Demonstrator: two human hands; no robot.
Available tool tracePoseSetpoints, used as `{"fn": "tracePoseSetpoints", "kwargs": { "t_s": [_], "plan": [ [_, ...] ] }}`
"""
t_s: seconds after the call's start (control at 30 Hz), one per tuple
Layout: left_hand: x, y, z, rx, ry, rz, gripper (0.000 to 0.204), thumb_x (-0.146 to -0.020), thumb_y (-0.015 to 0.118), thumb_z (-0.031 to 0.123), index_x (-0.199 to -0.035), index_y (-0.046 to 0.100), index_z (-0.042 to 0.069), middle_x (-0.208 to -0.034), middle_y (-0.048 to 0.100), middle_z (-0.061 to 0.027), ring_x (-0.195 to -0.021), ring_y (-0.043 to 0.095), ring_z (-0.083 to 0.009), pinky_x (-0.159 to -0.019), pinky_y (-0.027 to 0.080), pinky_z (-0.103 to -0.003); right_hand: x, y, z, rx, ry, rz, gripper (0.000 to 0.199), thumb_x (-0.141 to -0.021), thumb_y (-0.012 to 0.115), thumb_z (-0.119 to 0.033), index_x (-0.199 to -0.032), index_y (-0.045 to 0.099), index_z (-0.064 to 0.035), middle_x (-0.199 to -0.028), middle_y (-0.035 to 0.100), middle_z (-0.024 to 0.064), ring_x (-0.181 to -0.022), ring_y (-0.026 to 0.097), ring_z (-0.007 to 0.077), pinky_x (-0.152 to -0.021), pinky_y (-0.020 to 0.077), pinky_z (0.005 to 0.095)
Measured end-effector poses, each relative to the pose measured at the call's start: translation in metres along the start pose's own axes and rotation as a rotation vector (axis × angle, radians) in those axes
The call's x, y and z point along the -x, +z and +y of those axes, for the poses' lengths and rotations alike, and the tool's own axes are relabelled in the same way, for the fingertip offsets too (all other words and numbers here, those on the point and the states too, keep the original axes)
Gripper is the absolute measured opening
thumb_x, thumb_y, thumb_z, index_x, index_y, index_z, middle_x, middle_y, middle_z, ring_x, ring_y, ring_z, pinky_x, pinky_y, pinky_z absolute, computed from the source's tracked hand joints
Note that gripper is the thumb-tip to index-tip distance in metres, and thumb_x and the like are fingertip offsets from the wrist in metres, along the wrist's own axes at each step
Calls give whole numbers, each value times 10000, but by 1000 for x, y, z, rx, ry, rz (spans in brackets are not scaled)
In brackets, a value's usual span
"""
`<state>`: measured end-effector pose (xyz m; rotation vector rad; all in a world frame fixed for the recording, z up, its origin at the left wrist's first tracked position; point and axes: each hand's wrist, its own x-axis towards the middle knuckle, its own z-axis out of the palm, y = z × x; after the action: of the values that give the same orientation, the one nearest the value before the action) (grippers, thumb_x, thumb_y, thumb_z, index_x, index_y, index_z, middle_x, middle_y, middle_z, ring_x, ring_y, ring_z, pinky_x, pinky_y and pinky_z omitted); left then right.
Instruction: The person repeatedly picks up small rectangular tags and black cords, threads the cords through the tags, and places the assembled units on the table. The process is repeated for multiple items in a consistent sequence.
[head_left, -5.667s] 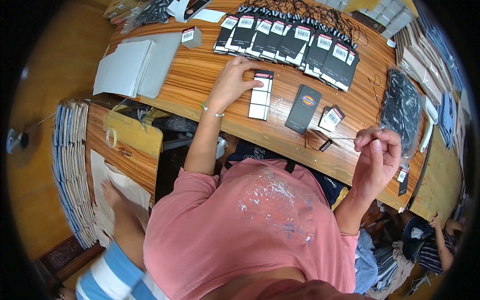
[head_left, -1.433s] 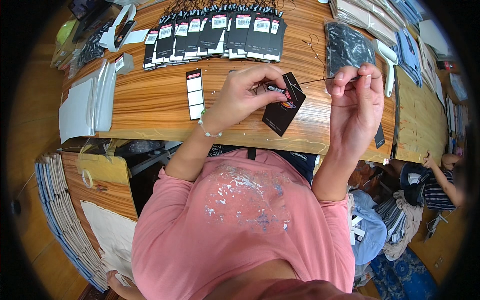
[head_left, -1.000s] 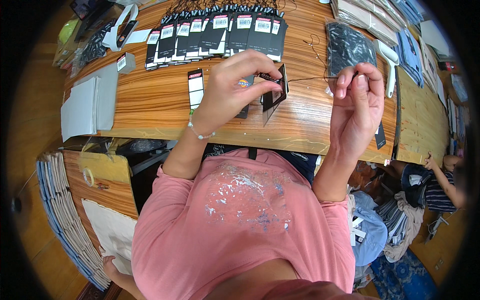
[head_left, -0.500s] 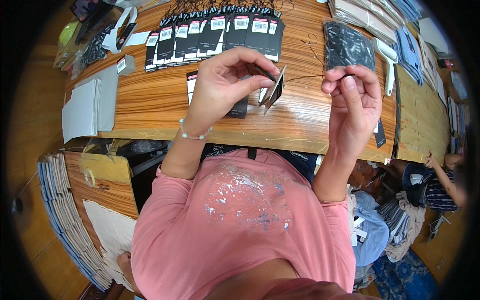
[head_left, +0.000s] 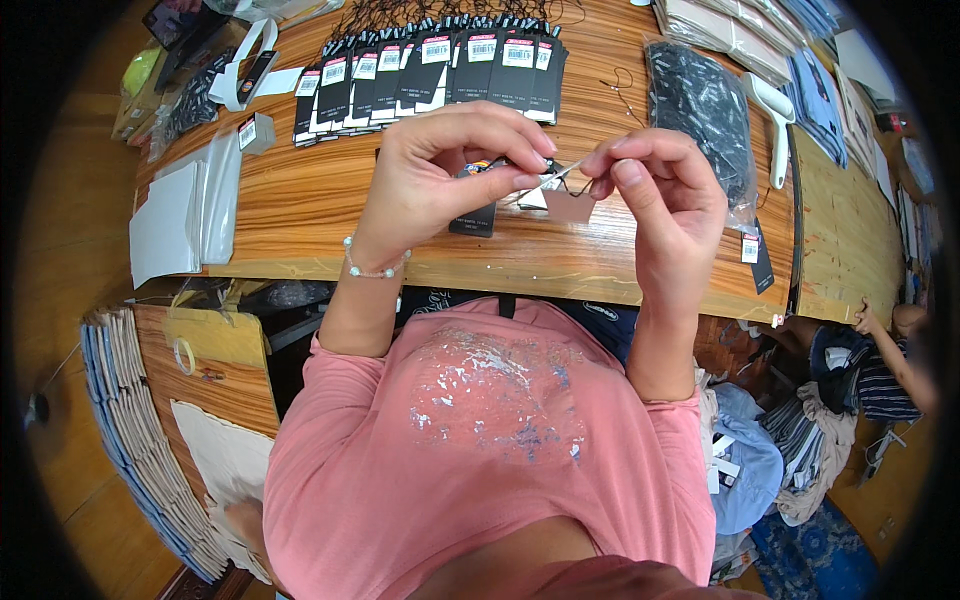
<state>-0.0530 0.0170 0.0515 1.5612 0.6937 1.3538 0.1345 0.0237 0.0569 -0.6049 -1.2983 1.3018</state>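
Observation:
My left hand [head_left: 445, 165] is raised above the wooden table [head_left: 310, 205] and pinches a small black hang tag [head_left: 487, 168] between thumb and fingers. My right hand [head_left: 665, 195] is close beside it, pinching a thin black string [head_left: 566, 178] that runs to the tag. Both hands nearly touch at the fingertips. A dark tag [head_left: 474, 218] and a pale tag [head_left: 568, 205] lie on the table just beneath them. A row of finished black tags with white labels [head_left: 430, 72] lies fanned out along the far side of the table.
A clear bag of black strings [head_left: 705, 115] lies at the right. White flat packets [head_left: 180, 215] sit at the left edge. Stacked folded garments [head_left: 745, 35] are far right. A pile of flat sheets [head_left: 130, 440] stands low left. Another person [head_left: 895, 350] sits at the right.
My hands have drawn together over the table. The tag has turned in my left fingers, and my right fingers now hold the string right at the tag.

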Motion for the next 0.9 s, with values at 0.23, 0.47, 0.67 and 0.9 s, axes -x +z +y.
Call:
{"fn": "tracePoseSetpoints", "kwargs": {
  "t_s": [0.23, 0.47, 0.67, 0.9],
  "plan": [
    [0, 4, -1, 15, 26, 25, 144, -716, 589, -101, -825, 638, -19, -927, 616, -125, -877, 586, -166, -768, 481, -263, 2, 7, 4, 283, -52, -36, 46, -814, 532, 19, -847, 564, 18, -817, 600, 75, -671, 570, 107, -592, 456, 207],
    [-2, 6, -6, 60, 55, 125, 165, -734, 572, -116, -864, 618, -25, -938, 613, -125, -887, 581, -158, -768, 477, -255, 4, 6, 9, 300, -68, -4, 59, -790, 550, 38, -842, 573, 24, -789, 590, 76, -648, 562, 113, -585, 457, 214],
    [-2, 6, -7, 53, 52, 90, 167, -729, 575, -123, -862, 596, -24, -946, 603, -137, -896, 577, -175, -782, 474, -270, 3, -1, 4, 348, -167, 38, 75, -753, 607, 31, -828, 597, 25, -809, 594, 64, -742, 565, 113, -666, 455, 215],
    [-4, 13, -4, 69, 4, 94, 175, -718, 570, -133, -851, 566, -20, -931, 596, -155, -893, 578, -205, -784, 476, -300, 6, 4, -2, 122, 129, 9, 90, -754, 621, 36, -836, 584, 41, -826, 600, 63, -748, 579, 99, -660, 472, 202]
  ]
}}
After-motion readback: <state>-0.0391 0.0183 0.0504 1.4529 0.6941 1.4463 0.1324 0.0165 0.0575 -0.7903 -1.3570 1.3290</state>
